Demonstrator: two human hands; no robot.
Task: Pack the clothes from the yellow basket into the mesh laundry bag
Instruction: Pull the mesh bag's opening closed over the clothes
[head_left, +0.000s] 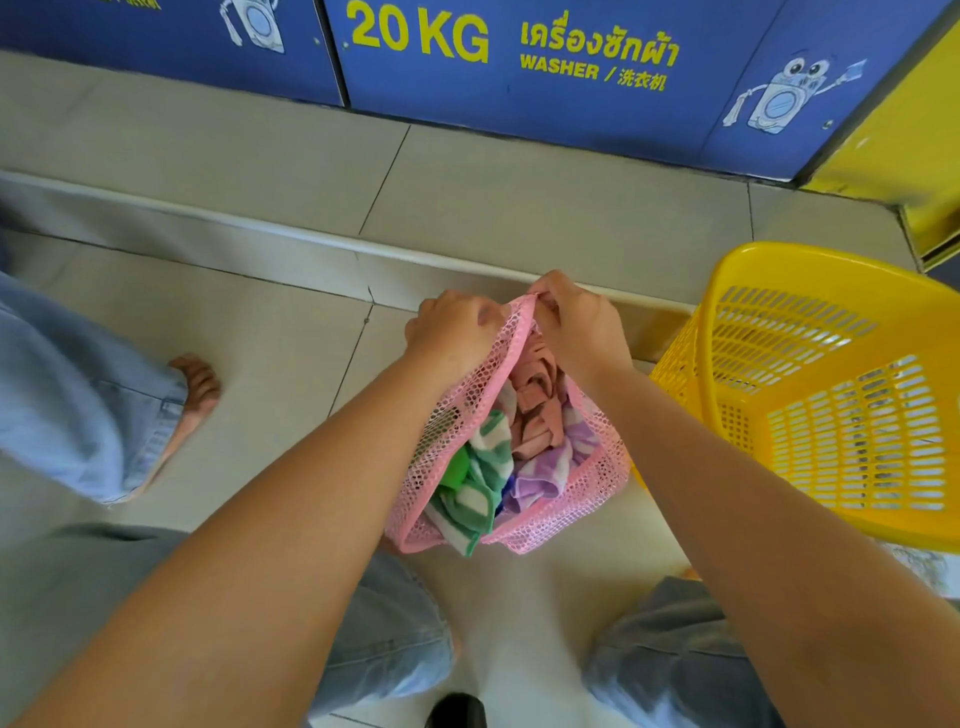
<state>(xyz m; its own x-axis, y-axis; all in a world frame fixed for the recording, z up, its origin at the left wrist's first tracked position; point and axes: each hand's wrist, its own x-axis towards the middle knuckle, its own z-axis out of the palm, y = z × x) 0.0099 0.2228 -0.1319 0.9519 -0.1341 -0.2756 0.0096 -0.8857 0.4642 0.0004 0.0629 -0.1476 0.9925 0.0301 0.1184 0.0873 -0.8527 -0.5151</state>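
A pink mesh laundry bag hangs in front of me, stuffed with clothes: a green-and-white striped piece, a pink piece and a lilac-and-white piece. My left hand grips the far left side of the bag's top edge. Right beside it, my right hand pinches the same edge at its far end. The bag's mouth gapes toward me. To the right stands the yellow basket; nothing shows inside it.
Blue washer panels marked 20 KG line the far wall above a tiled step. Another person's bare foot and denim leg stand at the left. My own denim-clad knees frame the bottom. A yellow cabinet sits at far right.
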